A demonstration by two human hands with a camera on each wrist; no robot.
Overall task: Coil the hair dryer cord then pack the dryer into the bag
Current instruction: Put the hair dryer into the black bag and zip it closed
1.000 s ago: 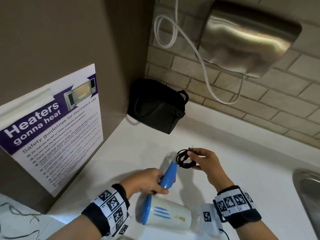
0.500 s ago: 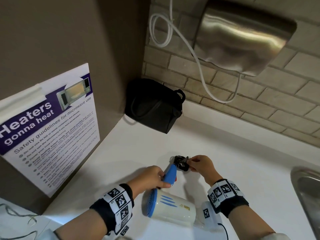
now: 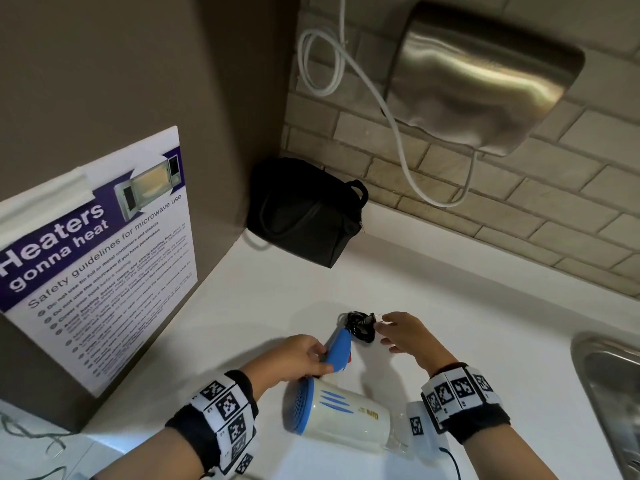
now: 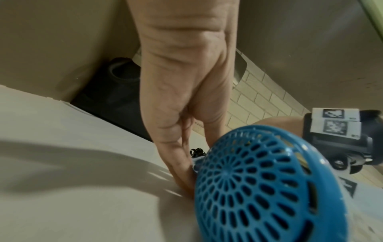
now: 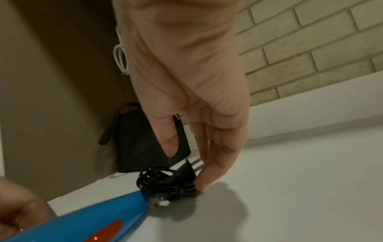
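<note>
- A poster [image 3: 93, 258] on the panel left of the hair dryer [image 3: 341, 415] read "Heaters gonna heat" and "Safety guidelines for microwave use"; the small gold print on the dryer's white barrel was too blurred to read.
- The hair dryer lay on the white counter [image 3: 485, 306], its blue handle [image 3: 339, 349] pointing away toward the black bag [image 3: 304, 216] in the corner.
- The left hand [image 3: 294, 356] gripped that handle.
- The right hand [image 3: 407, 332] pinched the plug [image 5: 187, 170] of the black coiled cord [image 3: 360, 325], bunched at the handle's far end.
- Only the right wrist view showed the plug's prongs and an orange switch [image 5: 107, 229].
- Only the left wrist view showed the blue rear grille [image 4: 267, 185] close up.
- Above the dryer, the head view alone showed a steel hand dryer [image 3: 485, 81] and white cable [image 3: 398, 133] on brick.
</note>
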